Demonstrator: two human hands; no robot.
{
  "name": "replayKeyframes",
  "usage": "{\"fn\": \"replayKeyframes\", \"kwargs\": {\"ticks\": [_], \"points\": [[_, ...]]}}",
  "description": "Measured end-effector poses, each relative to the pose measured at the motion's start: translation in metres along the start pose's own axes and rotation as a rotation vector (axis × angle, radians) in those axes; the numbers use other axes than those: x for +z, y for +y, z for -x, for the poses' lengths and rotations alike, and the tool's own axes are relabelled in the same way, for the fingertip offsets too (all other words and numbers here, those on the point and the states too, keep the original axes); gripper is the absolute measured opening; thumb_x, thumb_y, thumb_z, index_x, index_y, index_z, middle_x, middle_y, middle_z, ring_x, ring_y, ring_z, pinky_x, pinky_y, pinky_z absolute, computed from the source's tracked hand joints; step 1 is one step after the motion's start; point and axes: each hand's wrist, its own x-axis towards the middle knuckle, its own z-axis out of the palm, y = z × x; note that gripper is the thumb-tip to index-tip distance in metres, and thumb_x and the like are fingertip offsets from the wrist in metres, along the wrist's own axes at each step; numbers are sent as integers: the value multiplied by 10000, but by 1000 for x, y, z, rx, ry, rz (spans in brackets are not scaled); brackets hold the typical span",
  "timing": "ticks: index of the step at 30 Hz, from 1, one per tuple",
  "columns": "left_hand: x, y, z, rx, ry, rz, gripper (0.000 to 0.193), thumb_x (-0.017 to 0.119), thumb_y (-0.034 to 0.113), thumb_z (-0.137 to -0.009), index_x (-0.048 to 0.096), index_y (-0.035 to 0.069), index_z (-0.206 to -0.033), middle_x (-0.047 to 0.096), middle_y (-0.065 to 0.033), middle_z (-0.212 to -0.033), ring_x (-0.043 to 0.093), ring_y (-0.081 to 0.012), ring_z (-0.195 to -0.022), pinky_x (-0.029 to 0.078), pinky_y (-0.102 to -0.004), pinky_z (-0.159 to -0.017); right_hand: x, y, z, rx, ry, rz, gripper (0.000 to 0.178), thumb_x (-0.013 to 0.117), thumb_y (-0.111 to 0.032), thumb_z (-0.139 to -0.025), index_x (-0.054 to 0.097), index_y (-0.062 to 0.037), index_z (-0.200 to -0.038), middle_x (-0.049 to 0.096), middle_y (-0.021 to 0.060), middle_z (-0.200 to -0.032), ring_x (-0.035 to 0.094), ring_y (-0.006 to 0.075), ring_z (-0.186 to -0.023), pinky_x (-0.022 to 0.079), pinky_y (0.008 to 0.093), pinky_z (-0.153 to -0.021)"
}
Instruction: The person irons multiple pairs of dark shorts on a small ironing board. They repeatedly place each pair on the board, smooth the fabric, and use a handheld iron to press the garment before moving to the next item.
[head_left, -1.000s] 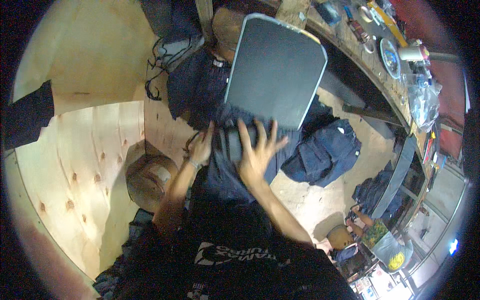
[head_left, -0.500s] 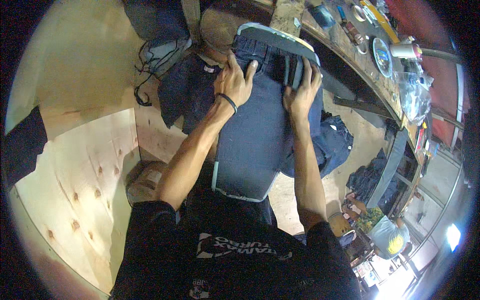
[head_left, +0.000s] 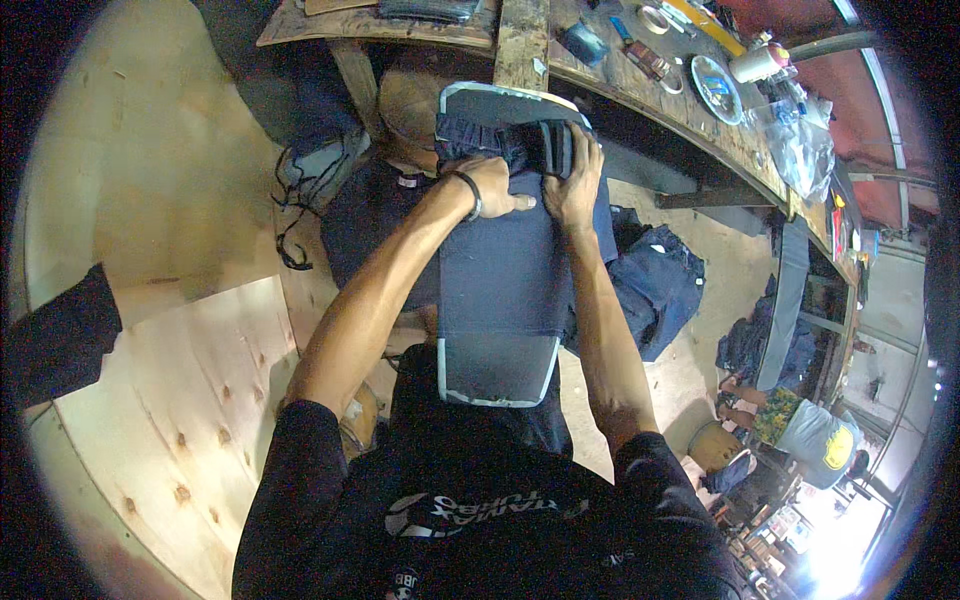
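A dark navy garment [head_left: 505,265] with a gathered elastic waistband [head_left: 475,140] is pulled over a long grey board [head_left: 500,370] with a pale rim, which lies in front of my body. My left hand [head_left: 490,188], a dark band at its wrist, presses on the cloth below the waistband. Its thumb points right and its fingers are curled into the fabric. At the far right edge, my right hand [head_left: 575,180] grips the garment beside a dark striped strip [head_left: 552,148], fingers laid over it. The fingertips of my left hand are partly hidden.
A worn wooden workbench [head_left: 690,135] runs along the far right, bearing a round dish [head_left: 716,88], a thread cone [head_left: 760,62] and a clear plastic bag [head_left: 795,150]. Dark clothes [head_left: 655,290] lie right of the board. Plywood panels [head_left: 190,400] stand at left.
My left hand has slid down from the waistband's top edge and turned, its thumb now pointing right. The right hand stays at the right edge. The view has shifted, showing more bench.
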Motion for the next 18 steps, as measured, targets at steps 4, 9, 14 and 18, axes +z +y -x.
{"fn": "replayKeyframes", "kwargs": {"ticks": [4,9,14,18], "points": [[-11,-11,10,217,-202,378,638,769,553,-964,772,-68,-1112,780,-278,-1031,751,-368,-952,567,-456,-920,-1,5,-3,11,19,-2,838,650,-12,-709,509,-47,-1534,568,252,-1460,494,483,-1373,354,548,-1242],[-29,-31,43,270,-91,467,735,860,506,-910,666,-39,-1363,655,-247,-1447,616,-290,-1309,491,-441,-1097,-5,4,4,-5,46,-6,896,843,-88,-699,527,-97,-1537,558,229,-1471,493,449,-1397,370,539,-1217],[-27,-23,41,63,280,98,1073,932,627,-749,543,-72,-1464,677,-291,-1388,657,-410,-1306,507,-465,-1122,-5,10,2,13,4,-32,865,814,-28,-724,525,-85,-1538,535,230,-1484,493,449,-1400,397,530,-1214],[-2,-1,45,-166,316,-15,1070,881,735,-703,561,120,-1518,649,-255,-1397,607,-411,-1354,503,-534,-1090,-33,-19,-5,69,117,-96,768,765,13,-784,549,-38,-1519,533,256,-1474,504,456,-1416,424,512,-1213]]}}
